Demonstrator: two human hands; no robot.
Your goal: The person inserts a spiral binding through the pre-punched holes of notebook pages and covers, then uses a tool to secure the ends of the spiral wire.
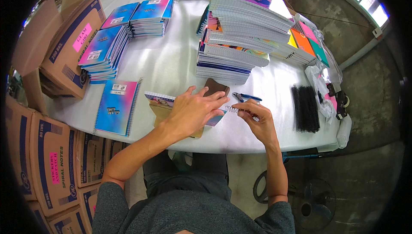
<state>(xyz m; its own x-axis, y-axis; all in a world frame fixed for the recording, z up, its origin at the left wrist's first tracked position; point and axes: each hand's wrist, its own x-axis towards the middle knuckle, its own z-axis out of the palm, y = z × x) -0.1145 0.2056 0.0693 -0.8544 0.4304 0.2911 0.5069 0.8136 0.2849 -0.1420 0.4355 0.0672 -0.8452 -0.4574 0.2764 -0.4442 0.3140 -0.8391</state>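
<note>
My left hand (197,107) lies with its fingers spread over an unbound notebook (161,98), whose white page edge shows to the left of the hand. Under it is a tan board or block (161,113), partly covered by my forearm. A dark brown block (217,88) stands just past my left fingertips. Between thumb and fingers, my right hand (258,120) pinches a dark spiral binding coil (232,109); its free end points left toward the notebook's edge. Pliers with blue handles (248,97) lie right behind my right hand.
At left lies a coil-bound pink-and-blue notebook (118,107), with stacks of similar ones (103,51) behind. Tall notebook stacks (234,41) fill the far middle. Black coils (305,108) lie at right near a tape roll (346,101). Cartons (51,165) border the table's left; a fan (311,208) stands below right.
</note>
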